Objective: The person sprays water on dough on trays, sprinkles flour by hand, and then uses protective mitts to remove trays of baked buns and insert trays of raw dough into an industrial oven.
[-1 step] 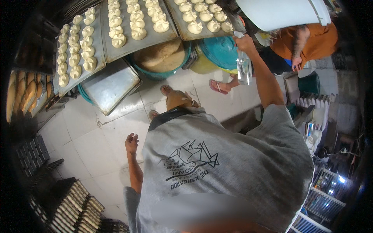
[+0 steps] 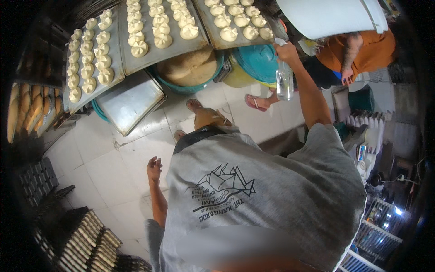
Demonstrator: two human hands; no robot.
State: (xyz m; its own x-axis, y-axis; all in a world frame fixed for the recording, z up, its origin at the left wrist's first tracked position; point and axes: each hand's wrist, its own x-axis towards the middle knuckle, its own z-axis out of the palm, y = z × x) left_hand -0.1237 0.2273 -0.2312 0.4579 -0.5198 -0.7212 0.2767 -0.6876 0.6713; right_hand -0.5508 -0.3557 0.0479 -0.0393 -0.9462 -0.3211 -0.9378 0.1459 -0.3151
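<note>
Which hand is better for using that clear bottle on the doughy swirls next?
Probably the right hand: it holds the clear bottle near the rightmost tray. The left hand looks empty and is farther from the dough swirls.

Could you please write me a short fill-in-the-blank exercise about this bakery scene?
1. The person's ____ hand grips a tall, transparent bottle.
2. The person's other hand holds ____.
3. Pale, round, pleated dough pieces sit on ____ flat grey metal trays.
4. The person's black-printed, short-sleeved fabric shirt is ____.

Missing words: right; nothing; three; grey.
</note>
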